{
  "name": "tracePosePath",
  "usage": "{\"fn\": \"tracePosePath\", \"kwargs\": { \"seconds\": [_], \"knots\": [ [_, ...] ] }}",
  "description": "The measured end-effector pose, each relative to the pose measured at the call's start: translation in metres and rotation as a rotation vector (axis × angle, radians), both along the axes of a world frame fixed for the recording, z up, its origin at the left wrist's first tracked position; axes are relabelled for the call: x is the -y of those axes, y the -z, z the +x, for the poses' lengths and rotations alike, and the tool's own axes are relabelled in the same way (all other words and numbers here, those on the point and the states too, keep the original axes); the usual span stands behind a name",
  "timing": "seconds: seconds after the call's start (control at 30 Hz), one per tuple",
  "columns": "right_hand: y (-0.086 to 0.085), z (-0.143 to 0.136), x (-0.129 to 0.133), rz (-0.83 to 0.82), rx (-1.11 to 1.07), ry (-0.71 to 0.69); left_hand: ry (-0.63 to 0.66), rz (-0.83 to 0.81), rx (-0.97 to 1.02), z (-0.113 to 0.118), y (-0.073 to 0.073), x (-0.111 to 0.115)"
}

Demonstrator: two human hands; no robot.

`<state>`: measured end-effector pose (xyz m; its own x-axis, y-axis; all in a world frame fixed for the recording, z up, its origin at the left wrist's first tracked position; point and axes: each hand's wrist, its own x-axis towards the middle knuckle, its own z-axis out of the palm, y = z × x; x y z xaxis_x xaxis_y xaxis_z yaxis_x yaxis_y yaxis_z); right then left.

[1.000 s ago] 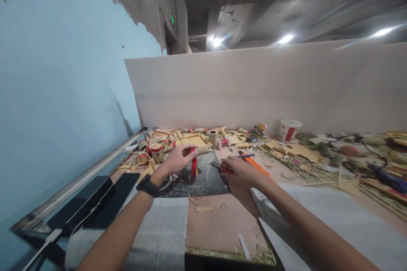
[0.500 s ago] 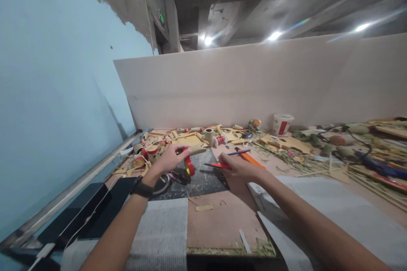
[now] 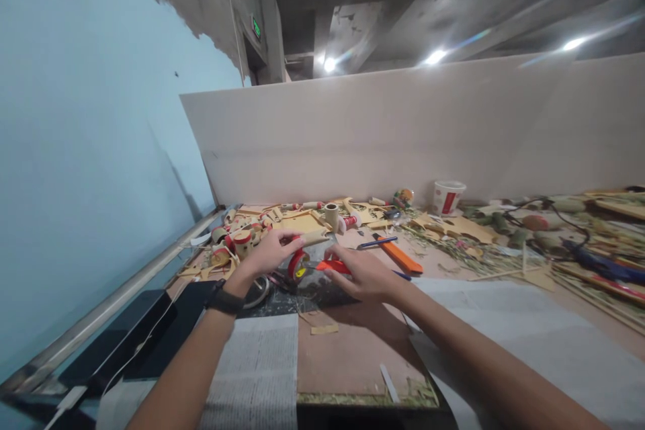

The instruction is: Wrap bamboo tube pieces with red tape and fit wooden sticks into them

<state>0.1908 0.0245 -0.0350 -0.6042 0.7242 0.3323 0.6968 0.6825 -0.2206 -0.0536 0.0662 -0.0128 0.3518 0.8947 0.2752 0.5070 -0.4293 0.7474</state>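
Note:
My left hand point(image 3: 272, 254) is closed on a pale bamboo tube point(image 3: 314, 236). A roll of red tape point(image 3: 296, 265) with a yellow core hangs just below it. Red-handled scissors point(image 3: 332, 266) are in my right hand point(image 3: 363, 272). Their blades point left and reach the tape roll; whether they touch it I cannot tell. Beneath both hands lies a dark, scuffed mat point(image 3: 322, 295). A blue pen point(image 3: 377, 242) and an orange utility knife point(image 3: 400, 256) rest just beyond my right hand.
Red-banded bamboo pieces point(image 3: 242, 242) are heaped at the left. An upright tube point(image 3: 331, 216) and a red-and-white spool point(image 3: 349, 222) stand behind the mat. A paper cup point(image 3: 448, 197) is near the white partition point(image 3: 403, 127). Newspaper point(image 3: 256, 369) covers the near table.
My right hand has brought the scissors left and slightly nearer, up to the tape roll. The roll has turned a little. More of the orange knife shows. My left hand is nearly still.

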Motion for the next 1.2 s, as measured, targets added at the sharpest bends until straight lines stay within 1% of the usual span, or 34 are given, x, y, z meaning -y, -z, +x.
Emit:
{"fn": "tracePosePath", "kwargs": {
  "seconds": [0.07,0.27,0.5,0.7,0.87,1.2],
  "knots": [
    [-0.003,0.001,0.001,0.023,-0.005,0.005,0.019,-0.011,-0.003,0.002,-0.001,0.002],
    [-0.01,0.008,0.003,0.099,-0.059,-0.016,-0.02,-0.029,-0.037,0.005,-0.004,0.007],
    [-0.011,0.002,0.005,0.103,-0.046,0.023,-0.011,-0.078,-0.038,0.006,0.001,0.005],
    [-0.006,0.001,0.002,0.099,-0.022,0.021,0.07,-0.104,-0.041,0.006,0.01,0.002],
    [-0.005,0.001,0.001,0.083,-0.012,0.015,0.138,-0.162,0.026,0.008,0.015,0.001],
    [-0.01,0.002,0.003,0.092,-0.03,0.051,0.175,-0.153,0.045,0.01,0.02,-0.002]
  ]
}}
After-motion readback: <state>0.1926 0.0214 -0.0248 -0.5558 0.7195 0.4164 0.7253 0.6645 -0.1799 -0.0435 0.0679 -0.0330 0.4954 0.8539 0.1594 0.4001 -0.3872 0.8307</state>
